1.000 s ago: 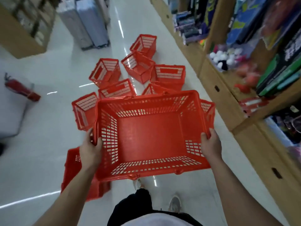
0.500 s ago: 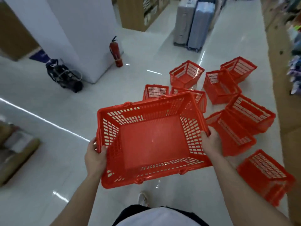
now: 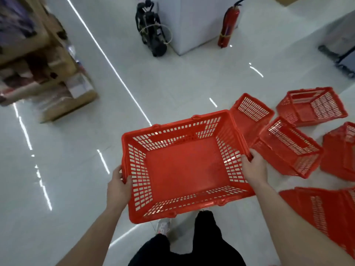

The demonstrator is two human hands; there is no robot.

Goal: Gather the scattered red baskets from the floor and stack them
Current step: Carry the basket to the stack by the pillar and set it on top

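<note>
Head-worn view, steeply down at floor (image 3: 172, 89)

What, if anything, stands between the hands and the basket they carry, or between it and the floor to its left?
Nothing visible. The left hand and right hand grip the carried basket by its side rims. The floor to its left is bare tile; the other baskets lie to its right.
</note>
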